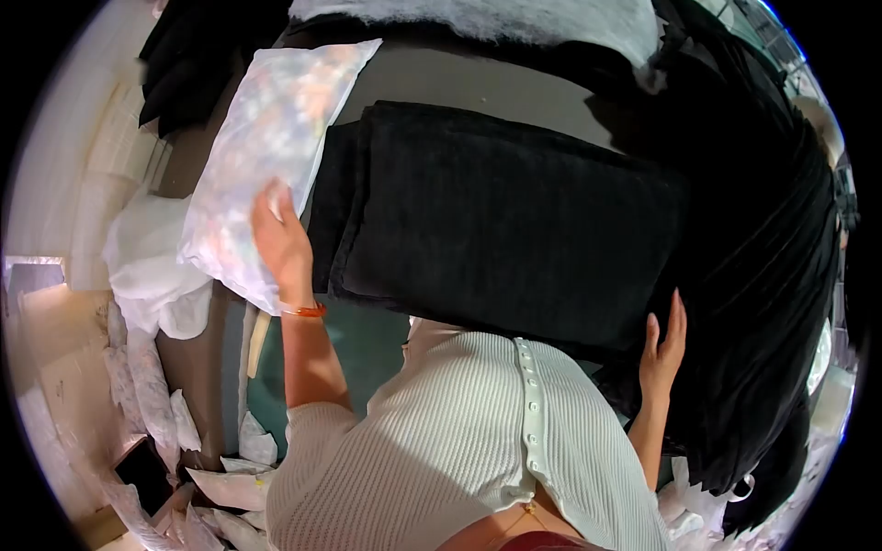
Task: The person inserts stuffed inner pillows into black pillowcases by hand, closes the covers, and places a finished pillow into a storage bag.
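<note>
A white pillow-shaped packet (266, 129) with pale pink and orange patches showing through lies slanted at the upper left. My left hand (283, 243) is on its lower right part, fingers bunched over the white cover with a bit of it between thumb and fingers. Folded black velvety cloth (505, 220) lies in a thick stack before me, its left edge next to the packet. At the stack's lower right corner is my right hand (663, 354), fingers stretched and thumb apart; whether it touches the cloth is unclear.
A large draped heap of black cloth (772, 275) fills the right side. White fluffy material (496, 18) lies at the far edge of the grey table surface (432, 78). A white plastic bag (161, 262) hangs at left, with several small white packets (234, 487) below.
</note>
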`<control>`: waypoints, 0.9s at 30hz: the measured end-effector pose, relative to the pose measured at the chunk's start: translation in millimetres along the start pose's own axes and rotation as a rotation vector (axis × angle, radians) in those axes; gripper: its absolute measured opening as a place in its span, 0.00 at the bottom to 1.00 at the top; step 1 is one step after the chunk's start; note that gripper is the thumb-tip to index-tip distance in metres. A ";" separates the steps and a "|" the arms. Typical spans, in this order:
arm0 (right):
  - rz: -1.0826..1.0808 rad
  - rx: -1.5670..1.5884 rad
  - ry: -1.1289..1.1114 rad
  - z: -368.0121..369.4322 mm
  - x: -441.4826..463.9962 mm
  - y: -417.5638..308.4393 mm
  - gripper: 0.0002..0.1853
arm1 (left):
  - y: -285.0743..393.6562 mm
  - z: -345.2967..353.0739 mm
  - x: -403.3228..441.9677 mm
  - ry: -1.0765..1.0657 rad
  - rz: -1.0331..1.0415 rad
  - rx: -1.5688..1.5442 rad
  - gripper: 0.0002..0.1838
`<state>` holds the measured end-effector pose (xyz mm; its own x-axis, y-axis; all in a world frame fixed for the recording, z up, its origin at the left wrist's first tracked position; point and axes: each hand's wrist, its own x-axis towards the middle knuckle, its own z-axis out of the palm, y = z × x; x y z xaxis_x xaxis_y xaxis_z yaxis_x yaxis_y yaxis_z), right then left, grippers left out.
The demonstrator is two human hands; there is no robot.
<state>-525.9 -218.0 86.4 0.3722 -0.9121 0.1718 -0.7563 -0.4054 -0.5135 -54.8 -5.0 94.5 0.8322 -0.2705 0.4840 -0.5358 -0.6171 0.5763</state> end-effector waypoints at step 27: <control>-0.448 -0.088 -0.008 86.3 105.5 -56.6 0.31 | 140.8 76.2 -49.2 -0.254 0.739 0.388 0.29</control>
<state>-397.4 -286.0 61.1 0.6771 -0.6449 0.3544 -0.5623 -0.7641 -0.3161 -160.3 -134.8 101.7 0.3217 -0.8293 0.4570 -0.9032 -0.4136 -0.1148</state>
